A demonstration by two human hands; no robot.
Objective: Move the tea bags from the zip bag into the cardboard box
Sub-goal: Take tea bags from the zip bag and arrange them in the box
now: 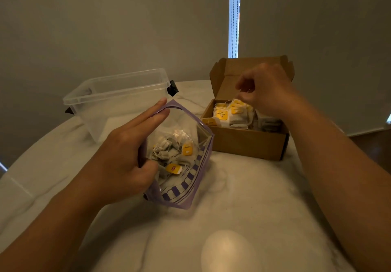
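On the marble bench (243, 197) the zip bag (190, 178) stands open near the middle, loose tea bags (169, 153) inside; the left hand (124, 155) has its grip on the bag's left rim, thumb pinching, fingers straight along the edge; far right, the right hand (266, 92) hovers over the open cardboard box (247, 144), grip narrow, pinching a tea bag (238, 102) by its string; a clear tub (110, 94) sits far left.

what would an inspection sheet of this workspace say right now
surface: pale marble table
job's things: zip bag open, tea bags inside; cardboard box open, lid up, more tea bags in it
clutter: clear plastic tub, looks empty
hands: left hand holds the zip bag's rim open; right hand pinches a tea bag over the box
cables: nothing seen
surroundings: closed blinds, bead cord at the gap
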